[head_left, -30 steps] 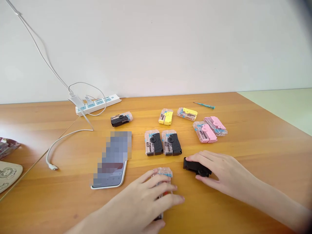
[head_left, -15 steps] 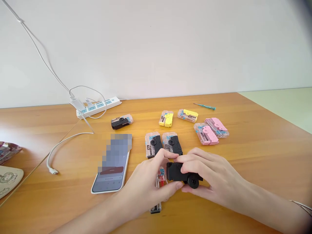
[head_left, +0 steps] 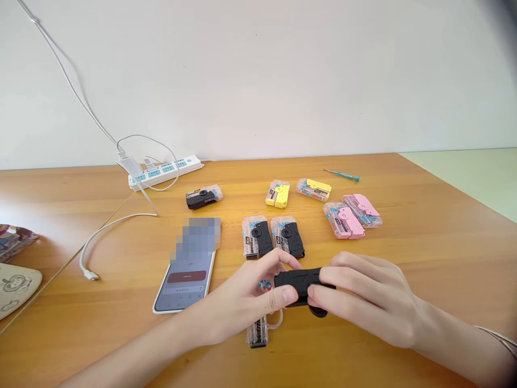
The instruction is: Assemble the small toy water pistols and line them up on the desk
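- Your left hand [head_left: 242, 299] is partly closed, its thumb and fingers pinching the near end of the black plastic piece [head_left: 299, 283].
- Your right hand [head_left: 363, 299] is curled around the other end of the piece, with the fingers wrapped over it.
- The piece is held level between your hands, above the table, and its round black knob [head_left: 318, 311] faces down, beside your right fingers.
- Just below your left hand lies a clear plastic casing [head_left: 257, 331] with printed label, on the wooden table [head_left: 424, 269].
- Just beyond your hands sit two clear packs with black parts [head_left: 256, 238], side by side.
- Farther out, beyond your right hand, are two pink packs [head_left: 343, 221], and straight ahead two yellow packs [head_left: 278, 194].
- Left of your left hand lies a smartphone [head_left: 183, 293], its screen partly pixelated.
- Well beyond your hands, a white power strip [head_left: 163, 173] rests by the wall, and a slim teal screwdriver [head_left: 342, 174] lies on the far right.
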The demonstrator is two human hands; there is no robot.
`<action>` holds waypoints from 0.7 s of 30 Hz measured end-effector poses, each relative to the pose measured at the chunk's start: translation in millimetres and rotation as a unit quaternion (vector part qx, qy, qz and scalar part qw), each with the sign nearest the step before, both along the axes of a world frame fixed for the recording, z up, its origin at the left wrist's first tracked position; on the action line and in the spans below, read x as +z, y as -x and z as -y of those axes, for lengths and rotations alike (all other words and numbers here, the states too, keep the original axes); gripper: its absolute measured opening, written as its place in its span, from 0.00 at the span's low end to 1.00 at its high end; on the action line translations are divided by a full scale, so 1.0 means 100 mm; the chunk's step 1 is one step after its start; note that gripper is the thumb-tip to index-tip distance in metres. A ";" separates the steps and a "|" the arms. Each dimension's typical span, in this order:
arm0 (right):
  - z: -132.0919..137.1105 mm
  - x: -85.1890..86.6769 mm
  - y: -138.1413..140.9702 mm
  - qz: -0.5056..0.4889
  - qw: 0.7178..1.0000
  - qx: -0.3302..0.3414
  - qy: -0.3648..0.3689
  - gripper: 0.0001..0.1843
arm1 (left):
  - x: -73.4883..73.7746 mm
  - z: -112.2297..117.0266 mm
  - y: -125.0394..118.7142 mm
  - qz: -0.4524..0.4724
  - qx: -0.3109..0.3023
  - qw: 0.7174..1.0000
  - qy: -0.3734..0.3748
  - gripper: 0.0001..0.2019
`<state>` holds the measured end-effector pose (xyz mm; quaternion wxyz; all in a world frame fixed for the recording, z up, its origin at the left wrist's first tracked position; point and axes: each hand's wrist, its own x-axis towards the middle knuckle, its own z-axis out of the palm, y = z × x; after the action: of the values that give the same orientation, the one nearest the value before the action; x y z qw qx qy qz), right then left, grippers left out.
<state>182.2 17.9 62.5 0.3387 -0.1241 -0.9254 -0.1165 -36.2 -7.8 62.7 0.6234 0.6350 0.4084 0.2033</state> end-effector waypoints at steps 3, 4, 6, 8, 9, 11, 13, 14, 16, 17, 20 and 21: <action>0.02 0.03 -0.02 0.013 0.998 0.052 -0.013 0.11 | 0.01 0.02 -0.02 0.033 -0.043 0.995 0.079 0.12; 0.02 0.03 -0.02 0.017 0.998 0.059 -0.014 0.12 | 0.02 0.02 -0.03 0.037 -0.053 0.994 0.091 0.12; 0.00 0.02 -0.03 0.008 0.999 0.050 0.002 0.10 | 0.03 0.03 -0.04 0.046 -0.055 0.993 0.094 0.11; -0.02 0.00 -0.03 -0.021 0.997 0.023 0.072 0.04 | 0.04 0.04 -0.05 0.060 -0.034 0.993 0.094 0.09; -0.03 -0.01 -0.03 -0.038 0.991 0.001 0.128 0.05 | 0.05 0.05 -0.04 0.067 -0.023 0.993 0.096 0.08; -0.05 -0.02 -0.03 -0.060 0.966 -0.045 0.249 0.14 | 0.05 0.06 -0.04 0.078 -0.008 0.992 0.099 0.08; -0.04 -0.03 -0.03 -0.058 0.933 -0.069 0.347 0.21 | 0.04 0.07 -0.04 0.084 0.002 0.992 0.093 0.09; -0.04 -0.03 -0.02 -0.054 0.920 -0.070 0.382 0.22 | 0.03 0.08 -0.04 0.090 0.009 0.992 0.084 0.10; -0.02 -0.04 -0.01 -0.050 0.898 -0.065 0.432 0.22 | 0.01 0.08 -0.04 0.105 0.028 0.992 0.067 0.11; 0.00 -0.04 0.01 -0.051 0.890 -0.069 0.448 0.22 | -0.01 0.08 -0.05 0.111 0.034 0.991 0.063 0.11; 0.03 -0.06 0.04 -0.060 0.874 -0.077 0.476 0.22 | -0.05 0.09 -0.05 0.104 0.028 0.992 0.065 0.14; 0.04 -0.06 0.04 -0.062 0.870 -0.073 0.484 0.22 | -0.07 0.10 -0.05 0.097 0.025 0.993 0.060 0.15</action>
<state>177.8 14.1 56.6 0.2831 -0.3467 -0.8314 0.3292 -31.0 -17.6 56.1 0.6915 0.5638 0.3733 0.2542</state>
